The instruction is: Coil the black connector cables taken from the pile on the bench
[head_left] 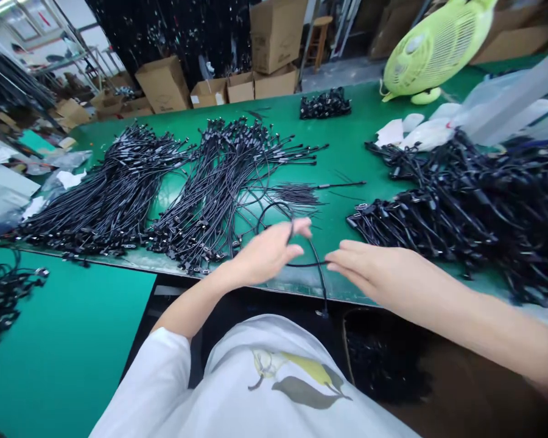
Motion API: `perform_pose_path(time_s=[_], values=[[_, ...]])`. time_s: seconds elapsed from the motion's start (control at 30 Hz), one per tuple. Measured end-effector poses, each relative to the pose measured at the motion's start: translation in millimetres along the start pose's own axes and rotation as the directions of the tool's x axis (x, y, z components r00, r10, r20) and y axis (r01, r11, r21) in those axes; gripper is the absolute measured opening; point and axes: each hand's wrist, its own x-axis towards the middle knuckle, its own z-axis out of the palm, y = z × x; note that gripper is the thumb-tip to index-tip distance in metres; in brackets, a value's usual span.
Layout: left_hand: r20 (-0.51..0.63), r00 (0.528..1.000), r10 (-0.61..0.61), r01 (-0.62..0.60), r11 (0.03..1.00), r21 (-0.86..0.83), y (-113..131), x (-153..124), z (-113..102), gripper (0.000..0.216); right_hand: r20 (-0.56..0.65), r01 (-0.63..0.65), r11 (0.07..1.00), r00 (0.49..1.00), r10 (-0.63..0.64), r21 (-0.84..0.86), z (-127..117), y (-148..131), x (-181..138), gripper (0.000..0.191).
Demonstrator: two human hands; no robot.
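A thin black cable is bent into a loop near the front edge of the table. My left hand is closed on the looped part, which rises behind its fingers. With fingertips pinched together, my right hand grips a stretch of the same cable to the right. One end hangs down over the table edge, with a small connector at its tip. Just beyond my left hand lies a bundle of short thin black ties or wires. Left of that is a heap of straight black cables.
Another cable heap lies farther left on the green table. Bundled cables are piled at the right. A small black bundle and a yellow-green fan stand at the back. Cardboard boxes are behind the table.
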Motion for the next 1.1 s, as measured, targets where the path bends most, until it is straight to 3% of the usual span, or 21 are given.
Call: perform_pose_path(time_s=[0.07,0.1,0.23,0.3,0.37,0.4,0.43,0.47,0.5,0.57,0.6,0.67,0.77,0.9,0.97,1.03,1.1], values=[[0.216,0.969,-0.122,0.126,0.992,-0.002,4.6,-0.9,6.4,0.039,-0.08,0.023,0.999,0.997,-0.021,0.032,-5.9,-2.9,11.3,0.031],[0.258,0.948,-0.187,0.206,0.977,-0.047,4.8,-2.9,8.0,0.037,-0.12,0.012,0.999,0.993,-0.005,0.051,-8.5,-0.2,16.2,0.031],[0.284,0.9,-0.332,0.421,0.829,-0.367,-8.6,-18.4,-7.3,0.039,-0.153,-0.08,0.991,0.984,0.097,0.112,-4.6,30.9,24.5,0.042],[0.431,0.852,-0.297,0.481,0.769,-0.421,-18.0,-30.1,-22.7,0.044,-0.121,-0.089,0.983,0.987,0.11,0.163,4.9,48.7,21.9,0.05],[0.607,0.764,-0.22,0.547,0.72,-0.427,-24.0,-44.4,-35.9,0.051,-0.08,-0.085,0.968,0.991,0.107,0.238,15.4,62.1,17.0,0.056],[0.674,0.719,-0.17,0.578,0.684,-0.444,-25.3,-51.7,-40.8,0.053,-0.067,-0.089,0.958,0.992,0.111,0.271,20.3,66.8,14.1,0.058],[0.701,0.703,-0.121,0.599,0.632,-0.491,-25.5,-58.7,-44.3,0.054,-0.06,-0.099,0.948,0.991,0.123,0.301,24.8,69.9,11.0,0.058],[0.679,0.728,-0.089,0.6,0.561,-0.57,-24.8,-64.6,-46.8,0.054,-0.059,-0.111,0.938,0.989,0.138,0.328,28.9,71.5,7.9,0.058],[0.601,0.794,-0.088,0.563,0.477,-0.675,-23.7,-69.1,-48.3,0.054,-0.062,-0.123,0.928,0.986,0.154,0.351,32.6,71.8,4.8,0.058],[0.316,0.927,-0.201,0.368,0.328,-0.87,-21.3,-72.5,-49.6,0.055,-0.099,-0.128,0.918,0.979,0.176,0.375,39.6,68.7,-0.9,0.056],[0.182,0.945,-0.273,0.26,0.287,-0.922,-20.6,-71.4,-49.6,0.057,-0.133,-0.12,0.92,0.974,0.181,0.373,42.8,65.8,-3.3,0.054],[0.077,0.937,-0.342,0.172,0.256,-0.951,-20.3,-65.0,-48.4,0.058,-0.219,-0.103,0.937,0.958,0.183,0.332,47.9,58.2,-6.3,0.05],[0.144,0.951,-0.273,0.214,0.249,-0.944,-20.5,-53.3,-43.1,0.049,-0.285,-0.092,0.96,0.943,0.169,0.263,50.2,46.3,-5.7,0.044],[0.105,0.979,-0.175,0.152,0.279,-0.948,-17.0,-47.0,-36.4,0.051,-0.132,-0.13,0.955,0.977,0.169,0.266,45.9,39.8,3.6,0.046],[0.051,0.98,-0.193,0.114,0.332,-0.936,-16.0,-45.9,-36.5,0.038,-0.066,-0.18,0.942,0.976,0.206,0.282,45.2,42.6,7.8,0.049],[0.023,0.974,-0.227,0.111,0.384,-0.916,-17.3,-44.5,-36.8,0.022,-0.072,-0.219,0.925,0.965,0.252,0.309,46.9,46.6,9.4,0.05],[0.075,0.972,-0.221,0.158,0.386,-0.909,-20.0,-43.2,-35.1,0.02,-0.095,-0.233,0.911,0.955,0.28,0.341,50.6,49.4,9.3,0.049]])
